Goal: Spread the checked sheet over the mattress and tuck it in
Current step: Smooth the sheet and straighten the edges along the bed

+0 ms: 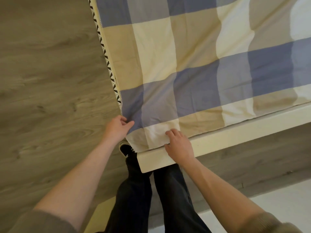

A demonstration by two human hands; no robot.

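Head view: one checked sheet [193,68], in blue, cream and tan squares, lies spread over the bed, its near corner hanging over one cream bed frame [235,133]. Two hands are on that corner. The left hand [117,126] pinches the side edge, thumb closed against the fingers on the cloth. The right hand [180,145] grips the hem, fingers curled over a cream square. One zigzag trim [107,61] runs along the left side. One dark shoe [125,148] stands on the wood-look floor [42,81].
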